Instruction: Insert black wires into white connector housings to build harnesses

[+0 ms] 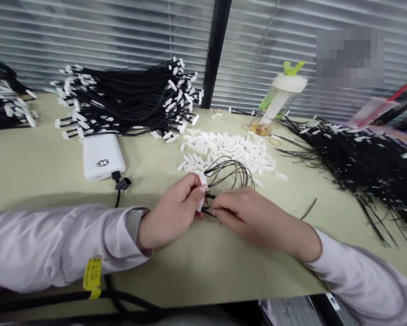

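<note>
My left hand is closed on a white plastic connector, pinched between thumb and fingers. Thin black wires run from the connector's upper part and loop round to the right. My right hand pinches black wires close to the connector's lower end; their tips are hidden by the fingers. Just beyond both hands a heap of loose white connectors lies spread on the table.
A big bundle of black cables with white connectors lies behind, beside a white power bank. At the right is a pile of black wires. A clear jar stands at the back. A thick black cable crosses the front left.
</note>
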A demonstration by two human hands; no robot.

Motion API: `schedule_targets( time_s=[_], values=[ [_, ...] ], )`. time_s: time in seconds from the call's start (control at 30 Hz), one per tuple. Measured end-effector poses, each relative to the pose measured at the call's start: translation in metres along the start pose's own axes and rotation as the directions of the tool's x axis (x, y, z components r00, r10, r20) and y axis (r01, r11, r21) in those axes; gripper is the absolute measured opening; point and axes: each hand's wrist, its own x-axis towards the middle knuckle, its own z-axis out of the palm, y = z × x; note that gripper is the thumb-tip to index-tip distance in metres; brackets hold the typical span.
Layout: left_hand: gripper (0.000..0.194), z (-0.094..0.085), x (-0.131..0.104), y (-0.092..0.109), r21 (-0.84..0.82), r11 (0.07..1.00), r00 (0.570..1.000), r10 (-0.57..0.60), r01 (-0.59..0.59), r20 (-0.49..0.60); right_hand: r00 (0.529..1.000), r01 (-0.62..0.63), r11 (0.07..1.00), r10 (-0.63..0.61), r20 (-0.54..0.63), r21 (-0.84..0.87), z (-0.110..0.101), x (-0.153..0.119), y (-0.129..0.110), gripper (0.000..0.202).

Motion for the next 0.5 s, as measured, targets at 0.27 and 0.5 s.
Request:
schedule_targets(
  time_s=[0.27, 0.5],
  values=[
    [0.018, -0.0005, -0.0007, 0.0008, 0.032, 0.999, 1.000, 0.008, -0.008, -0.001, 0.997, 0.076, 0.993, -0.076, -0.003, -0.095, 0.0039, -0.0006, 0.0000, 0.024],
    [0.017, -0.0002, 0.0007, 0.0034, 0.036, 0.999, 1.000, -0.021, 0.021, 0.002, 0.998, 0.053, 0.987, -0.057, -0.019, -0.155, 0.0070, -0.0011, -0.0017, 0.021]
  ],
)
